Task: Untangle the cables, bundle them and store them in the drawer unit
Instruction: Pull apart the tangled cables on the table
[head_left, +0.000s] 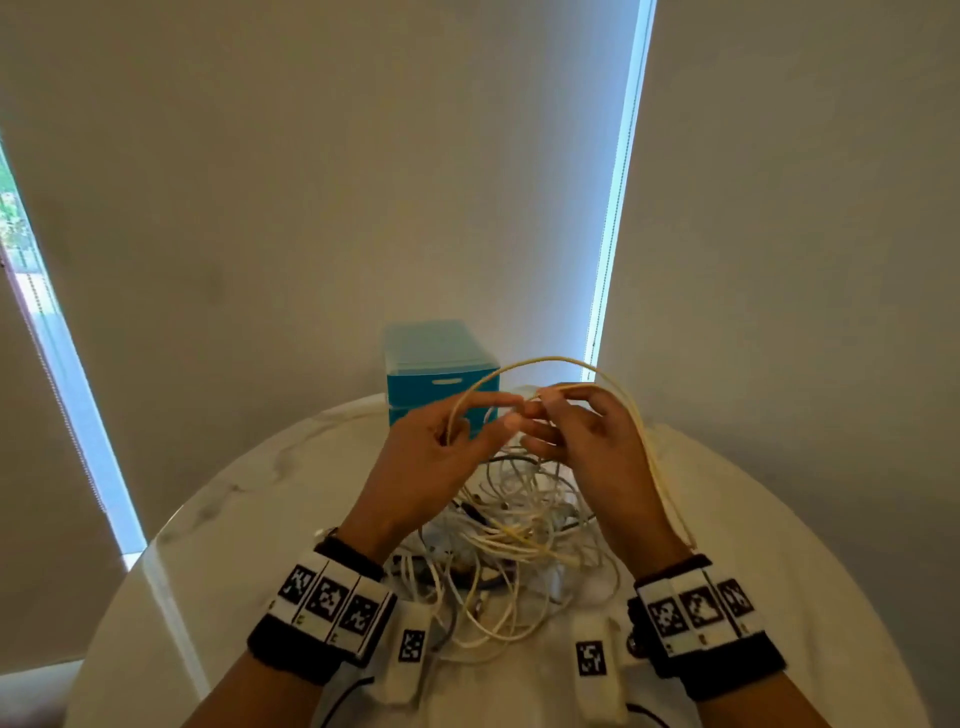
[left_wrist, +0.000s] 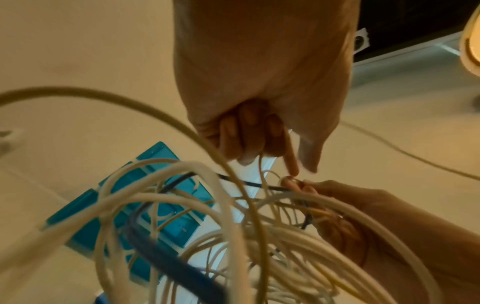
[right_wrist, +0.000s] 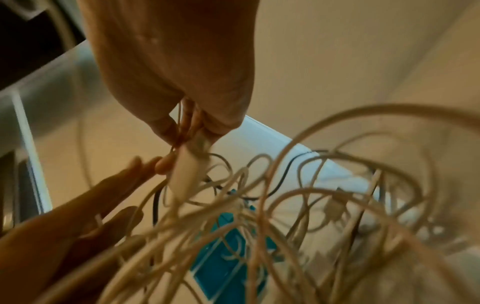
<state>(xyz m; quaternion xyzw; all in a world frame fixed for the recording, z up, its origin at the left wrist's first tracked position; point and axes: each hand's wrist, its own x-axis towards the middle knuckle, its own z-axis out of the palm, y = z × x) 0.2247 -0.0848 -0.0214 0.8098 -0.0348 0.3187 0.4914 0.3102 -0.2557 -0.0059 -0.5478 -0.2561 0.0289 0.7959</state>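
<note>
Both hands are raised over a tangle of white, cream and dark cables (head_left: 519, 530) lying on a round white marble table (head_left: 234, 519). A cream cable (head_left: 556, 359) arches in a big loop between them. My right hand (head_left: 543, 410) pinches it near its white plug (right_wrist: 187, 170), and the strand trails down past that wrist. My left hand (head_left: 506, 413) points its index finger and thumb at the right fingertips. Its other fingers are curled round a strand of the loop (left_wrist: 261, 160). The blue drawer unit (head_left: 441, 358) stands behind the hands with its drawers closed.
The drawer unit sits at the table's far edge against pale roller blinds (head_left: 363, 182). Bright window strips (head_left: 618, 197) show beside the blinds. Bare tabletop lies left and right of the tangle. The near table rim is hidden by my forearms.
</note>
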